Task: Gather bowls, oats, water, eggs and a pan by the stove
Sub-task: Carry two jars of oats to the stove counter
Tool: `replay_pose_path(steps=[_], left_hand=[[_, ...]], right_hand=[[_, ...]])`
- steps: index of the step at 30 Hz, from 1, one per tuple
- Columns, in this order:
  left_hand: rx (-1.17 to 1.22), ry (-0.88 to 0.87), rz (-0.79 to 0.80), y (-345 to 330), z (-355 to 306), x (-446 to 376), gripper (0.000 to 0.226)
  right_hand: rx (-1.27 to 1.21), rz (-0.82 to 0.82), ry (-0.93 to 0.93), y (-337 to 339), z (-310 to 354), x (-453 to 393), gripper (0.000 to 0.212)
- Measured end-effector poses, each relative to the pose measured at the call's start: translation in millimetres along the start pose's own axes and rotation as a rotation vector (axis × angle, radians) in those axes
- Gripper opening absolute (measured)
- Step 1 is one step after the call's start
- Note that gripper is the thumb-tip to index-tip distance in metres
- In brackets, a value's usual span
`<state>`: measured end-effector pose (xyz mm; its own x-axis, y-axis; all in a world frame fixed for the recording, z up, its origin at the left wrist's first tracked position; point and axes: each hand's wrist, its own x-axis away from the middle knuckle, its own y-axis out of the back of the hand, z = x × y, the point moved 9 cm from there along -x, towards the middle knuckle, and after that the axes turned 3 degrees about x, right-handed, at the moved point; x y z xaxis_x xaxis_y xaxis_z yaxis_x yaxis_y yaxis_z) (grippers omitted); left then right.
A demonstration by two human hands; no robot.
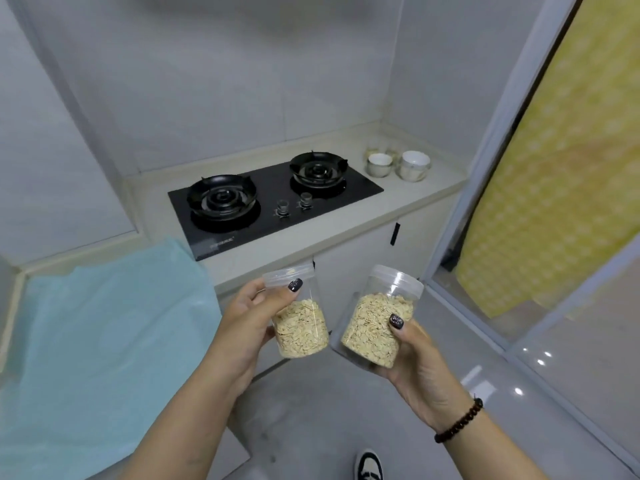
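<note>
My left hand (pixel 247 317) grips a clear plastic jar of oats (pixel 299 320), about half full, lid on. In my right hand (pixel 419 368) is a second jar of oats (pixel 377 323), tilted to the left. Both jars are held over the floor, in front of the counter's edge. Beyond them the black two-burner stove (pixel 273 199) is set into the pale counter. To the right of the stove stand two white bowls (pixel 396 165), with two glass cups (pixel 382 148) just behind them near the wall.
A light blue cloth (pixel 97 327) covers the counter at the left. Below the stove a white cabinet door (pixel 363 251) has a black handle. A glass sliding door with a yellow curtain (pixel 554 188) stands at the right. My shoe (pixel 370 467) is on the grey floor.
</note>
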<state>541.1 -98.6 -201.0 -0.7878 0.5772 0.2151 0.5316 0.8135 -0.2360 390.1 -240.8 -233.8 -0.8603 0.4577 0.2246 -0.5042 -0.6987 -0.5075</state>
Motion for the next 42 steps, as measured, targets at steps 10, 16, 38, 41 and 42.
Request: replay_pose_path(steps=[10,16,38,41,42], left_hand=[[0.024,-0.034,-0.060,-126,-1,-160,0.049],[-0.006,-0.028,-0.140,-162,-4,-246,0.052],[-0.351,0.030,-0.413,-152,69,-519,0.059],[-0.317,0.040,-0.517,-149,86,-522,0.062],[-0.301,0.047,-0.552,-149,90,-520,0.063]], right_hand=[[0.247,0.041,-0.001,102,115,-144,0.086],[0.313,-0.005,0.021,147,156,-229,0.077],[0.957,-0.015,0.293,205,143,-558,0.074],[1.027,0.085,0.394,213,129,-579,0.078],[1.031,0.125,0.400,216,125,-583,0.079]])
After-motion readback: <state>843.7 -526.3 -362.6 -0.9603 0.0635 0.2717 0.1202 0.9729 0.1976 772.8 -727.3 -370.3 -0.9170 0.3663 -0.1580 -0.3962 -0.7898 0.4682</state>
